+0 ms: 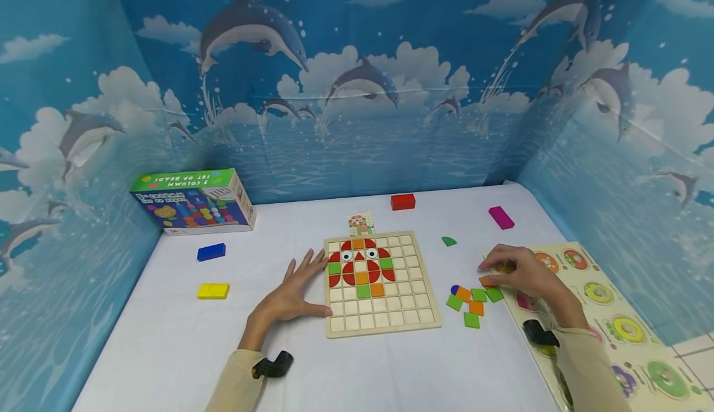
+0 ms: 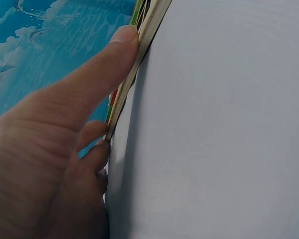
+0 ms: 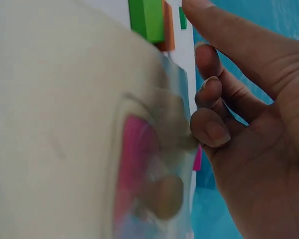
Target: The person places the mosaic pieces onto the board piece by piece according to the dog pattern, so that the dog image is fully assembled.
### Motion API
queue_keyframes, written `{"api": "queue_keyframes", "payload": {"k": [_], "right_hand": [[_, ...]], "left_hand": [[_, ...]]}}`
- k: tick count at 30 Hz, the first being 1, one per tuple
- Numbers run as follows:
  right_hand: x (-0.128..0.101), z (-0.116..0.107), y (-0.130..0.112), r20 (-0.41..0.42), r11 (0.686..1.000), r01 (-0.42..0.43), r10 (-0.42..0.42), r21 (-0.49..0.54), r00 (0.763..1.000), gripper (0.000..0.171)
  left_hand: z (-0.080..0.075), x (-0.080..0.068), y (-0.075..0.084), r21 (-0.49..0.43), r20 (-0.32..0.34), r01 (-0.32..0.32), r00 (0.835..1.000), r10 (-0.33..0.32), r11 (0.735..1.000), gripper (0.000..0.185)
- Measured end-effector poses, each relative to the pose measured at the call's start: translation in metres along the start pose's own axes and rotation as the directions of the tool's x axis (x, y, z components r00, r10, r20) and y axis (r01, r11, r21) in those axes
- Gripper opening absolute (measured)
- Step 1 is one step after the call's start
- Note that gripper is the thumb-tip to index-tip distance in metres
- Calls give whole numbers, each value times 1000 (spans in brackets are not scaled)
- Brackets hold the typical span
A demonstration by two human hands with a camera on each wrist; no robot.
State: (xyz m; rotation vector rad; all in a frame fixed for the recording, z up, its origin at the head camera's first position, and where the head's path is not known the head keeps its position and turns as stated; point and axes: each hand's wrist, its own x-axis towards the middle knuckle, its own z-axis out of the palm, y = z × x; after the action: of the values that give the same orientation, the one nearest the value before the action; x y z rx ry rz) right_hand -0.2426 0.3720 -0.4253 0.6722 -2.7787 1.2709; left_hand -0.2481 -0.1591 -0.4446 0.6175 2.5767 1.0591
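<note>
A square wooden grid board [image 1: 409, 285] carries red, green and orange tiles and two eye pieces, arranged like a figure. My left hand [image 1: 290, 294] lies at its left side, fingers spread, thumb and fingertips touching the edge; the left wrist view shows the thumb [image 2: 109, 59] against that edge. My right hand [image 1: 524, 272] is over the loose tiles to the right, its thumb by an orange tile [image 1: 486, 281]. Thumb and fingers stand apart in the right wrist view. Green tiles [image 1: 471, 320], orange tiles [image 1: 476, 308] and a blue piece [image 1: 455, 289] lie nearby.
A picture card [image 1: 361, 223] lies behind the board. A boxed bead set [image 1: 195, 204] stands back left, near blue [image 1: 211, 251] and yellow [image 1: 213, 291] blocks. Red [image 1: 403, 202] and magenta [image 1: 501, 217] blocks lie farther back. A food-picture puzzle board [image 1: 608, 313] lies under the right forearm.
</note>
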Motion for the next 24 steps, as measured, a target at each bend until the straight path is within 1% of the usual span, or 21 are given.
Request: {"api": "queue_keyframes", "payload": {"k": [3,8,10,13,16,18,20,24], "right_hand": [[-2,-7,-1,27,1000,-3,3,3,1000,19],[-3,-16,-1,112,999,-46,46,-3,993,17],[0,-17,-1,138,997,-78,80,-16,987,16],[5,-18,0,164,986,-155,162,-54,973,15],[9,-17,0,167,970,-225,239,-95,957,14],[10,-17,0,160,962,-247,263,-116,951,13],[10,-17,0,153,959,-255,273,-124,950,12],[10,-17,2,159,962,-245,262,-119,952,11]], "left_hand": [[0,0,1,-3,0,2,1000,-2,1000,115],[-1,0,1,-2,0,-1,1000,1,1000,115],[-1,0,2,-4,1,-3,1000,3,1000,115],[-1,0,3,-4,-1,-3,1000,3,1000,115],[-1,0,2,-6,0,-3,1000,3,1000,115],[-1,0,1,-6,1,-7,1000,7,1000,115],[0,1,0,-4,3,-10,1000,10,1000,115],[0,0,-1,-2,5,-8,1000,8,1000,115]]}}
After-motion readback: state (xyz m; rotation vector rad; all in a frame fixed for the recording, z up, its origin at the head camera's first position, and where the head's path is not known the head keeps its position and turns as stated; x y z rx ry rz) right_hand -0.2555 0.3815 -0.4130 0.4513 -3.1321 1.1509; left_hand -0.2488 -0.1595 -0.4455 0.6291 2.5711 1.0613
